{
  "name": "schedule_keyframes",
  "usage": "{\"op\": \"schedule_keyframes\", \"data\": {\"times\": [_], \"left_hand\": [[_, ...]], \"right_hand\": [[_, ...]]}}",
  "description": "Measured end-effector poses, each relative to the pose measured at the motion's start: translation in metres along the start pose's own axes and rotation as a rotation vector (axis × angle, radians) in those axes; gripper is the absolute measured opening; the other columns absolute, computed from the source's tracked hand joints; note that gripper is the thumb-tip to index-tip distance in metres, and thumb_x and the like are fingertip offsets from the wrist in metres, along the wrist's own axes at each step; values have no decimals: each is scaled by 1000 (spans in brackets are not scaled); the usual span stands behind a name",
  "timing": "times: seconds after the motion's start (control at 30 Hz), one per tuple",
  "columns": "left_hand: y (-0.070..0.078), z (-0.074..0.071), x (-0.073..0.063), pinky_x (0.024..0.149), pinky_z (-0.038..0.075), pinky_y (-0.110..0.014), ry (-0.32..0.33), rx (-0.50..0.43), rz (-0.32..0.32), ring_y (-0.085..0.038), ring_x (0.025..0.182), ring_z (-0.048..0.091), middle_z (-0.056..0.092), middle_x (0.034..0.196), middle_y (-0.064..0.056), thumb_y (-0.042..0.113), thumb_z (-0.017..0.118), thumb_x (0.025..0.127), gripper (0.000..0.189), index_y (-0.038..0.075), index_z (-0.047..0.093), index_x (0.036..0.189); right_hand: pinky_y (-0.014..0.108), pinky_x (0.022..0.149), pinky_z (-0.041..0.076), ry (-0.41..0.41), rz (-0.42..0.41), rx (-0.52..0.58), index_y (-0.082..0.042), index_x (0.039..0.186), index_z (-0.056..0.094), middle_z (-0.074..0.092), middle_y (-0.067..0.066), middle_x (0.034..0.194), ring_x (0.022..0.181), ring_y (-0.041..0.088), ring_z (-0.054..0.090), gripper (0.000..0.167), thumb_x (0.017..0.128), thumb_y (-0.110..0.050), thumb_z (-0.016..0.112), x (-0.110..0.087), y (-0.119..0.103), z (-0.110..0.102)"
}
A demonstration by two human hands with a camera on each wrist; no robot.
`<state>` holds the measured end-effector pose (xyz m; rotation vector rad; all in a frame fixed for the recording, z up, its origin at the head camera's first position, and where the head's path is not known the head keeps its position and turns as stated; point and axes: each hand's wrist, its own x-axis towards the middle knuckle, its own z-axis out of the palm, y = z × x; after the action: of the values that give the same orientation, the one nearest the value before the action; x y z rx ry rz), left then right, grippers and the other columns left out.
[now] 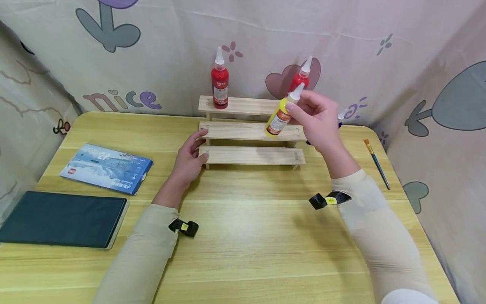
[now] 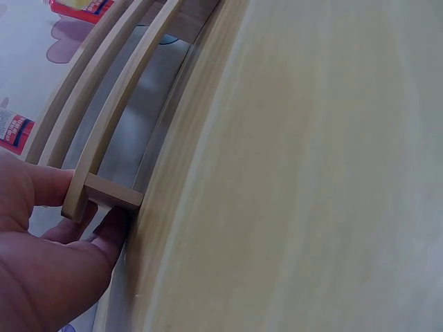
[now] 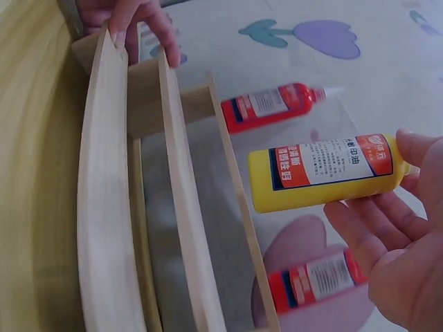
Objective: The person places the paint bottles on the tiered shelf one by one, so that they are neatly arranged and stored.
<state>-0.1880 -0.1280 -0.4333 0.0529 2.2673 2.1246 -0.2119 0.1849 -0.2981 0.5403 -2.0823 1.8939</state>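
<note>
My right hand [image 1: 320,120] pinches a yellow squeeze bottle [image 1: 279,119] near its white nozzle cap. The bottle hangs tilted above the middle step of a three-tier wooden display rack [image 1: 250,155]. At the rack's left end, my left hand [image 1: 188,159] grips the steps with thumb and fingers. On the top step, a red bottle [image 1: 220,86] stands upright at the left. A second red bottle [image 1: 301,79] is at the right, partly hidden behind the yellow one and my right hand. In the right wrist view the yellow bottle's label [image 3: 332,162] is plainly visible.
A blue flat packet [image 1: 108,166] and a dark green notebook [image 1: 62,218] lie on the table's left. To the right lies a paintbrush [image 1: 376,164]. Behind my right wrist a white-tipped dark blue item [image 1: 340,118] barely shows. A patterned curtain [image 1: 265,29] hangs behind the table.
</note>
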Motion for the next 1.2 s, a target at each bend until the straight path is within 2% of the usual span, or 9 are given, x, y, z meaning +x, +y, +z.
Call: {"op": "schedule_keyframes", "data": {"times": [0.37, 0.6, 0.9, 1.17, 1.2], "left_hand": [[0, -1, 1, 112, 28, -41, -6, -5, 10, -19, 137, 39, 45, 149, -5, -14, 54, 94, 64, 22, 50, 146], [2, 0, 0, 113, 26, -41, 0, 2, 7, -19, 137, 39, 44, 151, -2, -14, 55, 93, 65, 23, 50, 146], [3, 0, 1, 114, 25, -42, -4, 1, 0, -19, 138, 38, 41, 152, -1, -14, 55, 94, 65, 25, 50, 146], [2, -1, 2, 115, 23, -41, -4, 8, -15, -18, 138, 38, 41, 152, 1, -14, 55, 94, 65, 25, 50, 146], [2, -1, 2, 115, 23, -41, -4, 8, -16, -18, 138, 38, 41, 152, 2, -14, 55, 94, 65, 25, 50, 146]], "right_hand": [[37, 77, 58, -108, 11, -39, -2, 112, 73, 72, 11, 101, 91, 25, 69, 23, 90, -7, 74, 26, -1, 47], [38, 81, 56, -169, 66, -52, -1, 116, 72, 72, 8, 105, 94, 23, 68, 27, 91, -11, 75, 36, 8, 75], [33, 84, 54, -235, 106, -103, -6, 118, 73, 71, 2, 107, 94, 19, 66, 30, 91, -16, 76, 41, 22, 98], [30, 86, 52, -279, 66, -144, -4, 117, 74, 72, 2, 107, 95, 15, 66, 28, 91, -15, 76, 43, 32, 111], [30, 86, 52, -281, 70, -152, -4, 117, 73, 72, 3, 108, 95, 16, 66, 28, 91, -14, 75, 41, 28, 112]]}}
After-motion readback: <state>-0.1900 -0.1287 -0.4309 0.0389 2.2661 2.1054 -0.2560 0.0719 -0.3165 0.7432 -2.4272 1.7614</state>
